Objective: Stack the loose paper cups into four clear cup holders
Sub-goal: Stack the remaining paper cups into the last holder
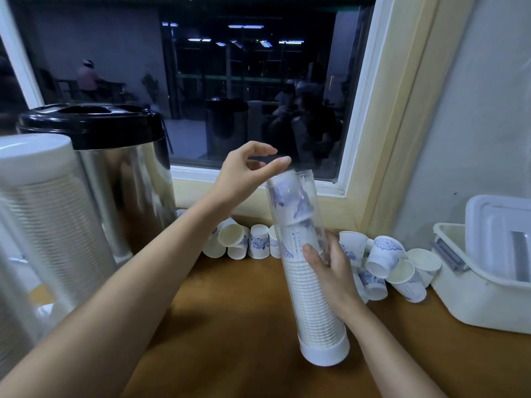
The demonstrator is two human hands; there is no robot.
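Over counter [230, 326], right hand [330, 271] grips cup holder [311, 308]; relaxed left hand [244, 173] perhaps touches top cup [287, 191].

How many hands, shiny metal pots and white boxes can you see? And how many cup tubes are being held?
hands: 2 (left hand, right hand)
shiny metal pot: 1
white box: 1
held cup tube: 1
total: 5

- The paper cups [385, 255] were white with blue prints.
- The cup holder [311, 294] was clear with a white base.
- The table [230, 326] was brown wood.
- The urn [126, 179] was silver under a black lid.
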